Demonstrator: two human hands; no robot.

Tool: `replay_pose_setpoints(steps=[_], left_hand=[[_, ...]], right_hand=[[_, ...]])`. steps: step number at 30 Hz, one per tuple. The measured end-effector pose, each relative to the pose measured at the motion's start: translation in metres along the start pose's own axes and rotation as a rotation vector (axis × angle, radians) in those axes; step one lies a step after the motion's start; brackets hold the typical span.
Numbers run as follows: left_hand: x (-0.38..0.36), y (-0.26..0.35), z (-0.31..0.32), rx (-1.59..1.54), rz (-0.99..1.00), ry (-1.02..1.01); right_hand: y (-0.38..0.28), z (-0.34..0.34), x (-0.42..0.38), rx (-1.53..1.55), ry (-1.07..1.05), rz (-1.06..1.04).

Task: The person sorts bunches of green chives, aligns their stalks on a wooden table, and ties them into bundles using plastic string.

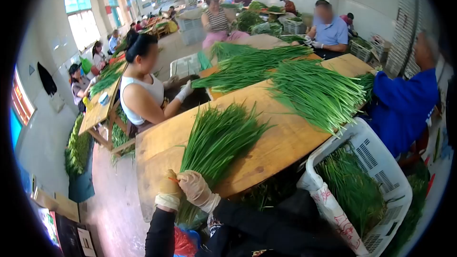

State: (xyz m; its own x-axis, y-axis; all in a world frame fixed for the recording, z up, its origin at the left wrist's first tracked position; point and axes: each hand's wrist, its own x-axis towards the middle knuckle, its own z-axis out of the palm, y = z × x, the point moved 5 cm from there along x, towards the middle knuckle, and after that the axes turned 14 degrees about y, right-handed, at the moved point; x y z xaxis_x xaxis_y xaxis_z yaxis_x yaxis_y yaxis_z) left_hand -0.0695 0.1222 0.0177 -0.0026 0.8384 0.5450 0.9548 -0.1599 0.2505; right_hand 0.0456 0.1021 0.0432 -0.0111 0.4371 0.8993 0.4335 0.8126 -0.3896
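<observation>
I read the left hand (170, 184), in a thin yellowish glove, as curled with its fingertips pinching a narrow orange-red strip (173, 179); the right hand (197, 190), in a pale, wrinkled glove, is curled right beside it, but I cannot tell whether it grips the strip or the stems. The loose bunch of long, thin green leaves (219, 138) lies at lower centre of the frame, its tips fanned over the tan wooden tabletop (164, 147) and its lower end hanging past the near edge, below the hands. To handle it well, I would gather the stems snugly before drawing the strip around them, pulling evenly and only as hard as the soft leaves can bear, since too much force could bruise them and too little could let some slip out. The hanging end looks hard to hold square without support. At lower right, a white slatted plastic crate (399, 188) of greens stands near the right forearm, so I would hold that elbow in. A wide heap of cut green leaves (316, 90) covers the table's far part, a person in a white sleeveless top (143, 90) sits at centre left, and another in a bright blue jacket (404, 104) is at the right.
</observation>
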Motion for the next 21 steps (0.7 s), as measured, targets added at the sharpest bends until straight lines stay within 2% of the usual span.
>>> replay_pose_setpoints(steps=[1, 2, 3, 4, 5, 6, 7, 8, 10, 12, 14, 15, 17, 18, 19, 21], left_hand=[[0.006, -0.009, 0.002, -0.139, -0.146, -0.052], [0.011, -0.012, -0.001, -0.143, -0.128, -0.044], [0.013, -0.01, -0.005, -0.197, -0.028, -0.062], [0.013, -0.007, -0.01, -0.252, 0.068, -0.083], [0.011, 0.001, -0.017, -0.308, 0.162, -0.103], [0.015, 0.029, -0.036, -0.19, 0.231, -0.177], [0.01, 0.026, -0.023, -0.196, 0.234, -0.18], [0.005, 0.007, -0.002, -0.404, -0.029, -0.05], [-0.01, -0.013, 0.043, -0.278, -0.202, 0.086], [-0.006, -0.008, 0.048, -0.376, -0.214, 0.082], [0.001, 0.032, 0.005, -0.035, -0.197, -0.284], [-0.002, 0.022, 0.013, -0.036, -0.2, -0.281], [-0.005, 0.01, 0.025, -0.389, -0.088, -0.156], [-0.007, 0.012, 0.024, -0.416, -0.064, -0.085], [-0.001, 0.011, 0.027, -0.418, -0.068, -0.081], [-0.002, 0.01, 0.032, -0.689, -0.082, -0.142]], right_hand=[[0.002, -0.001, 0.004, -0.01, 0.02, -0.007], [-0.004, -0.01, 0.019, 0.075, 0.063, -0.016], [-0.014, -0.021, 0.034, 0.162, 0.099, -0.023], [-0.028, -0.037, 0.045, 0.096, 0.15, -0.167], [-0.02, -0.024, 0.043, 0.273, 0.14, 0.046], [-0.022, -0.028, 0.045, 0.199, 0.114, 0.068], [-0.023, -0.031, 0.047, 0.125, 0.089, 0.092], [-0.013, -0.022, 0.035, 0.074, 0.002, 0.096], [0.022, 0.006, -0.001, -0.066, -0.206, 0.172], [0.024, -0.001, -0.002, -0.068, -0.207, 0.175], [0.02, -0.008, -0.001, -0.062, -0.261, 0.141], [0.021, -0.009, 0.006, -0.061, -0.263, 0.137], [0.022, -0.003, 0.015, -0.062, -0.368, 0.098], [0.023, -0.004, 0.016, -0.044, -0.181, 0.04], [0.026, -0.001, 0.015, -0.043, -0.185, 0.036], [0.025, -0.001, 0.016, -0.055, -0.165, 0.107]])
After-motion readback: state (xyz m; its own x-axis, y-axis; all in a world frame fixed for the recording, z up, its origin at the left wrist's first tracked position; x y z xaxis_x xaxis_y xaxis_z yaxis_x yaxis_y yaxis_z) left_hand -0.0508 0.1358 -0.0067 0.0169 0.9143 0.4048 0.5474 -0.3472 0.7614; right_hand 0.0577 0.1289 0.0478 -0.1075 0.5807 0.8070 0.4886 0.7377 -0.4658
